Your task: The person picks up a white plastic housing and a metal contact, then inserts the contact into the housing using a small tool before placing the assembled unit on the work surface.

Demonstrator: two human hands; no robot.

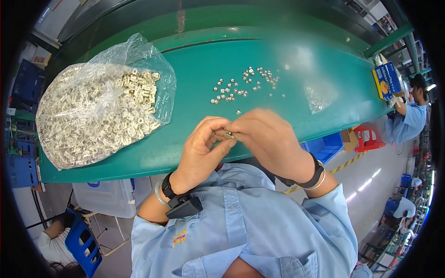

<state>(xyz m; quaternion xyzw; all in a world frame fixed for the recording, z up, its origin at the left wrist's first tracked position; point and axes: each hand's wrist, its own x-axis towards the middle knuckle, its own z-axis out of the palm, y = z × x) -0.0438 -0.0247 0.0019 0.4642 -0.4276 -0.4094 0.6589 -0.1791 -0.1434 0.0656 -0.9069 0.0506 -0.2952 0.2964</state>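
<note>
A small cream plastic part (229,134) is pinched between the thumb and fingers of my left hand (199,146), just above the table's near edge. My right hand (269,139) is closed at the same part, with its fingertips on the right end. Whether those fingertips also hold a smaller piece is hidden. One shiny round metal piece (238,112) lies on the table right beyond my hands. Farther back, several more small metal pieces (227,91) are scattered. To the left, a large clear plastic bag (168,85) lies open, full of cream plastic parts (139,88).
The green tabletop (194,60) stretches across, and a small clear bag (317,99) lies on its right side. A blue and yellow box (387,81) stands at the far right end, near another person (410,116). Below are a blue bin (327,147) and a red stool (369,137).
</note>
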